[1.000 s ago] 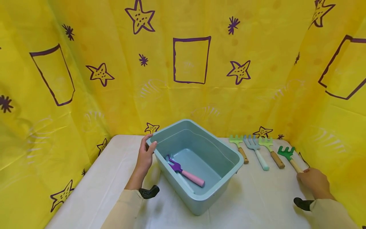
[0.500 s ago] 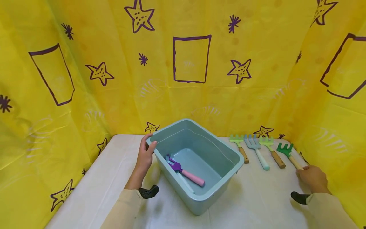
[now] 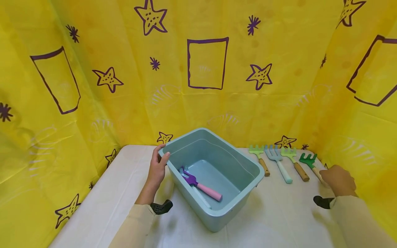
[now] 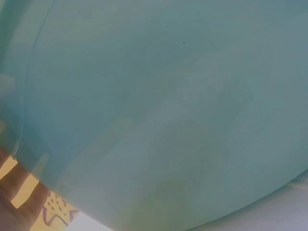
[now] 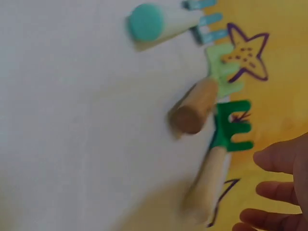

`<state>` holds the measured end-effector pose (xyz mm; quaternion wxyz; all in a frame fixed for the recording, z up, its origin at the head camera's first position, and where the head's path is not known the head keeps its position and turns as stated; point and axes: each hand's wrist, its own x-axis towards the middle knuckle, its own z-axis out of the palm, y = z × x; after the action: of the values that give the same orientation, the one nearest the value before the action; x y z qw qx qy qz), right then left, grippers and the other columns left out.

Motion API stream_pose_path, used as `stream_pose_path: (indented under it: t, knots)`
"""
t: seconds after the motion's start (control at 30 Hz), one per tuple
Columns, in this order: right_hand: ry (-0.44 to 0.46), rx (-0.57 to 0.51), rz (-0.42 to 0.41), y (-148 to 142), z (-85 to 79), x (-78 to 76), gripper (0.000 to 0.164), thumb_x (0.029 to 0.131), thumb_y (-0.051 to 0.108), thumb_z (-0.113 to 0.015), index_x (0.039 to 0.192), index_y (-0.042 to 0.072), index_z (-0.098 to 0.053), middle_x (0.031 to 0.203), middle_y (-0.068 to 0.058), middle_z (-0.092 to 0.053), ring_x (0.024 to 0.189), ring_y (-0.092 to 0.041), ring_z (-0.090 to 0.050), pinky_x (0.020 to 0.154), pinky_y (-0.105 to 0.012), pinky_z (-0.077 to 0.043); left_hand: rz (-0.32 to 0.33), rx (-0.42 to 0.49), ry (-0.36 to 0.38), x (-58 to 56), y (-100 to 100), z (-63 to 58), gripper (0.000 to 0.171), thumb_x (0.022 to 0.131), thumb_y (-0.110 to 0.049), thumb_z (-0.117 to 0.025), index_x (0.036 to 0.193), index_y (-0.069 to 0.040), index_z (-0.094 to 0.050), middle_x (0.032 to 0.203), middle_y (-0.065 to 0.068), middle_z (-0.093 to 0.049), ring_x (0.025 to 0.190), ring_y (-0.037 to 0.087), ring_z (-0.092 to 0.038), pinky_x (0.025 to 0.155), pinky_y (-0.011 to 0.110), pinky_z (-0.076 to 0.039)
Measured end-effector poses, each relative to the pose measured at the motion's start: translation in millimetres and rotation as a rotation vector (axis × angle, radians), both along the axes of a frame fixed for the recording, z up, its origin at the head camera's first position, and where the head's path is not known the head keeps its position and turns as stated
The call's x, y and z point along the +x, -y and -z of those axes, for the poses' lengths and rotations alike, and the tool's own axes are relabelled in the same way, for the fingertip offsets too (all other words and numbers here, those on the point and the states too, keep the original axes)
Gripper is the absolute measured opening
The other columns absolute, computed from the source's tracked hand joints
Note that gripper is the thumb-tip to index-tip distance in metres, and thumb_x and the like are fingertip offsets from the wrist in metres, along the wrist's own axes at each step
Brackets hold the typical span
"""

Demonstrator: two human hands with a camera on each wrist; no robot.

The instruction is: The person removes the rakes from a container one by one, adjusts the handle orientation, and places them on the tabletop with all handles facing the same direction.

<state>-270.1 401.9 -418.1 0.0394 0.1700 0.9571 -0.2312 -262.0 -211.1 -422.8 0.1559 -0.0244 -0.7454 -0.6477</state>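
My left hand (image 3: 158, 167) grips the left corner of a blue-green plastic bin (image 3: 217, 144), its thumb over the rim. In the left wrist view the bin's wall (image 4: 168, 106) fills most of the picture, with fingers (image 4: 19, 185) at its edge. A purple hand fork with a pink handle (image 3: 209, 192) lies in the bin, over a pale tool partly hidden beneath it. At the right, my right hand (image 3: 338, 179) is above the handle end of a dark green hand rake (image 3: 308, 160). The right wrist view shows its fingers (image 5: 274, 190) spread, apart from the wooden handle (image 5: 207, 187).
Left of the dark green rake lie a light green rake (image 3: 300, 171), a pale blue fork (image 3: 283, 171) and another light green rake (image 3: 263, 167) on the white-covered table (image 3: 273, 220). A yellow patterned curtain (image 3: 204, 106) surrounds the table's back and sides.
My right hand has let go of the dark green rake's handle and lifted slightly. The rake has shifted a little left and back. My left hand and the bin stay put.
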Motion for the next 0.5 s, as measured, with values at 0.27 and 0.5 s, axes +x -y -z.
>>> stream_pose_path:
  t: [0.27, 0.5]
  knots:
    - [-0.179, -0.018, -0.079, 18, -38.5, -21.0, 0.056, 0.096, 0.030, -0.049, 0.116, -0.022, -0.046, 0.118, -0.042, -0.048, 0.099, -0.057, -0.048, 0.080, -0.062, -0.043, -0.016, -0.005, -0.010, 0.8, -1, 2.1, 0.047, 0.100, -0.034, -0.052, 0.142, -0.023, -0.035, 0.141, 0.013, -0.042, 0.127, 0.035, -0.043, 0.105, 0.054, -0.037]
    - [-0.274, -0.034, -0.130, 44, -78.0, -37.0, 0.059, 0.099, 0.036, -0.046, 0.123, -0.018, -0.043, 0.122, -0.040, -0.046, 0.100, -0.054, -0.048, 0.084, -0.061, -0.043, -0.009, -0.006, -0.009, 0.7, 0, 1.3, 0.047, 0.100, -0.035, -0.052, 0.143, -0.024, -0.035, 0.142, 0.011, -0.041, 0.128, 0.034, -0.043, 0.105, 0.053, -0.037]
